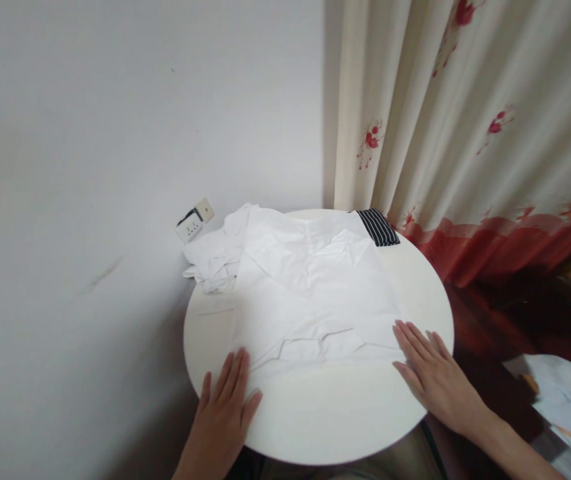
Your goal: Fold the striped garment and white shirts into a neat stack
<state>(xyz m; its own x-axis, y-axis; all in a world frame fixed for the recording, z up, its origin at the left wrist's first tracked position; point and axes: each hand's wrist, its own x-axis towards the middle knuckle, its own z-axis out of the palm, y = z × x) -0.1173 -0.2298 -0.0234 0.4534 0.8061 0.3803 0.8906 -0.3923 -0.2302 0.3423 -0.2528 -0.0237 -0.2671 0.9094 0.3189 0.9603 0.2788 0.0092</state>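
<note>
A white garment, shirt-like (310, 287), lies spread over a round white table (325, 420), with small creases along its near edge. My left hand (225, 407) rests with fingers stretched out, its fingertips at the garment's near left corner. At the near right corner, my right hand (428, 373) lies flat with fingers apart, the tips touching the cloth. A bunched part of white cloth (215, 257) sits at the far left of the table. Black cloth with white stripes (378, 227) shows at the far right, partly under the garment.
A pale wall (115, 133) with a socket (190, 227) stands close on the left and behind. Cream curtains with red flowers (415, 120) hang at the back right. White papers or bags (565, 400) are low at the right, above a dark floor (520, 320).
</note>
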